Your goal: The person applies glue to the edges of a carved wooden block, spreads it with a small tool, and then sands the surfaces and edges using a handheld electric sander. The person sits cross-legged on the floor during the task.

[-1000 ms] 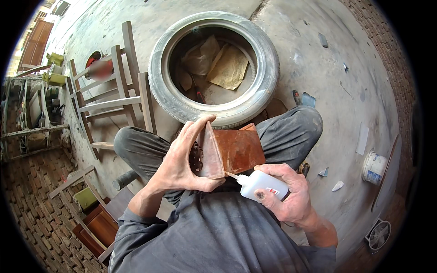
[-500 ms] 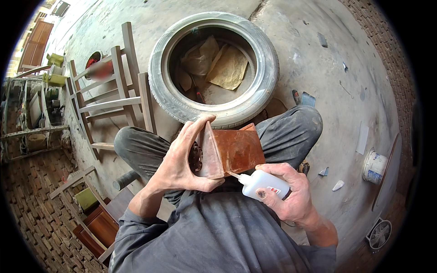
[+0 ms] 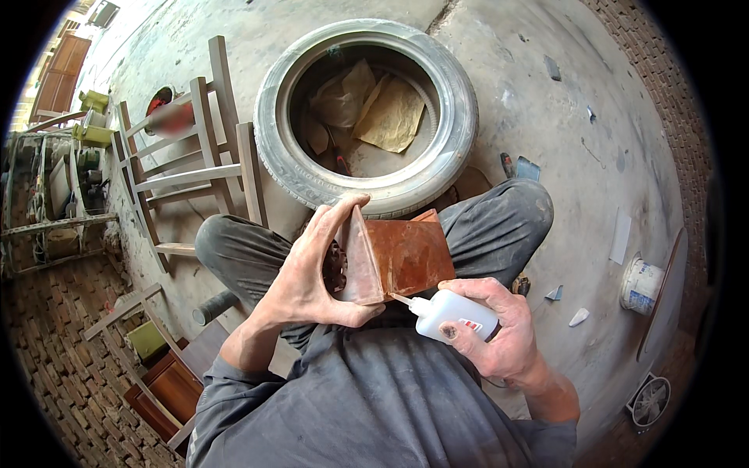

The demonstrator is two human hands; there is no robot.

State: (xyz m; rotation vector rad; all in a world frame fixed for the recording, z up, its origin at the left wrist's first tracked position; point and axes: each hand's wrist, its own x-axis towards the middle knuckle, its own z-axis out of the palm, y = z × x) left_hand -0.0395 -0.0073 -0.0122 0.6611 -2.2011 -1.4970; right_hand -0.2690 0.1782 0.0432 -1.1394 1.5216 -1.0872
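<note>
Above my lap I hold a reddish-brown wooden box-like piece (image 3: 412, 251) with a paler end face. My left hand (image 3: 300, 273) is wrapped round that pale end, fingers over the top corner and thumb along the lower edge. A dark, patterned opening or carving shows between thumb and fingers. In my right hand (image 3: 499, 331) lies a white squeeze bottle of glue (image 3: 452, 316), tilted, its narrow nozzle touching the lower corner where the pale face meets the brown side. Whether any liquid is coming out is too small to tell.
A large tyre (image 3: 273, 117) lies flat just beyond my knees, with crumpled paper (image 3: 390, 117) inside. Grey wooden frames (image 3: 207, 132) stand at the left. Right of me are a white bucket (image 3: 642, 285), a small fan (image 3: 651, 401) and scattered scraps on the concrete floor (image 3: 538, 125).
</note>
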